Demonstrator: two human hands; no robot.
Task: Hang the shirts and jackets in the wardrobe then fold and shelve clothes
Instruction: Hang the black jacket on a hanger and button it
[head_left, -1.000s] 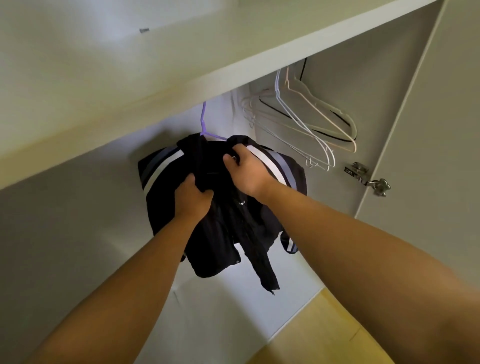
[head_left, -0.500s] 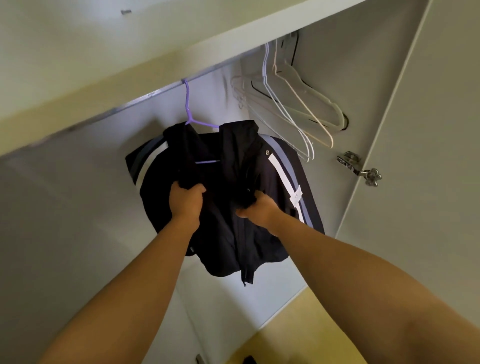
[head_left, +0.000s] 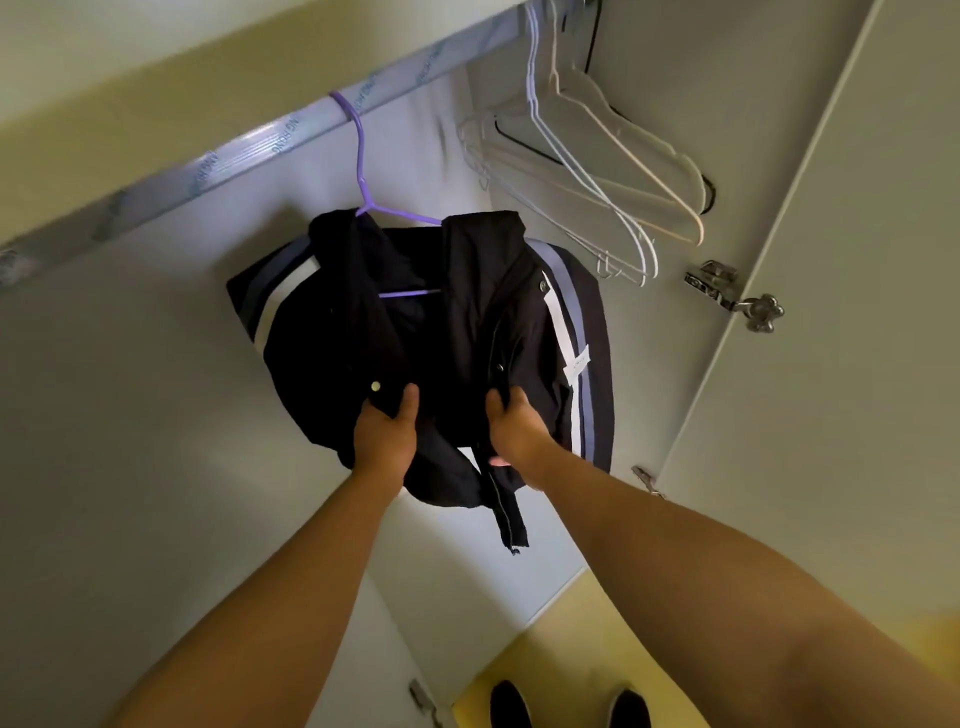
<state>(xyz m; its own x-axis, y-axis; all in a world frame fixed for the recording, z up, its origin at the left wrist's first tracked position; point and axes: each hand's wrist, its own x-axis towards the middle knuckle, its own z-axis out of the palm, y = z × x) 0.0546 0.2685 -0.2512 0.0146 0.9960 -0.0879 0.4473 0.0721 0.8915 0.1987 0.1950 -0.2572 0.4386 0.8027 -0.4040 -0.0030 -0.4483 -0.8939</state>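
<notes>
A black jacket (head_left: 457, 322) with white and grey-blue sleeve stripes hangs on a purple hanger (head_left: 363, 171), whose hook sits over the wardrobe rail (head_left: 218, 166). The jacket front is open and the hanger's lower bar shows between the two panels. My left hand (head_left: 384, 436) grips the left front panel just below a snap button. My right hand (head_left: 514, 431) grips the right front edge by the zipper strip, whose end dangles below.
Several bare white and beige hangers (head_left: 597, 171) hang on the rail to the right. The open wardrobe door (head_left: 857, 312) with its metal hinge (head_left: 727, 291) stands at the right. Below are the yellow floor (head_left: 561, 639) and the toes of dark shoes (head_left: 511, 701).
Both hands have slid down the jacket's front panels from the collar to the lower part. The view has tilted so the rail and hanger hook now show.
</notes>
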